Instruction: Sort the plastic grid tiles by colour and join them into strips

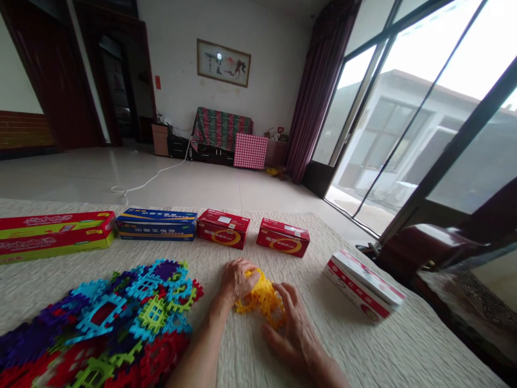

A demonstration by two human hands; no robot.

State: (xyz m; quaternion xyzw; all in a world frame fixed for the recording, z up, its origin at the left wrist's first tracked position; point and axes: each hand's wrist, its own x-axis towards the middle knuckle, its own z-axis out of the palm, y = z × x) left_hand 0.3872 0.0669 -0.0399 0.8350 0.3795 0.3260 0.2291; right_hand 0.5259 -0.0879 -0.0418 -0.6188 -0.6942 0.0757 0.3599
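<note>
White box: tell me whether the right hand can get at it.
Likely yes: only cream cover lies between the right hand and the white box, though that hand is at the yellow pieces.

Strong daylight entered from the right through tall glass doors (420, 108), where the sky (464, 48) had burned out to white and the building (404, 89) outside looked pale and hazy. Indoors was dimmer: the back wall (173, 32) appeared dull grey, and the doorway (121, 102) at left sank almost to black. A small white glare spot marked the framed picture (230, 66); the tiled floor (194, 186) had a soft sheen. Shadows near the left hand (238, 277), right hand (297, 328) and yellow pieces (264, 293) were faint. Slight blur softened the foreground, and wide-angle distortion tilted upright lines toward both sides.
</note>
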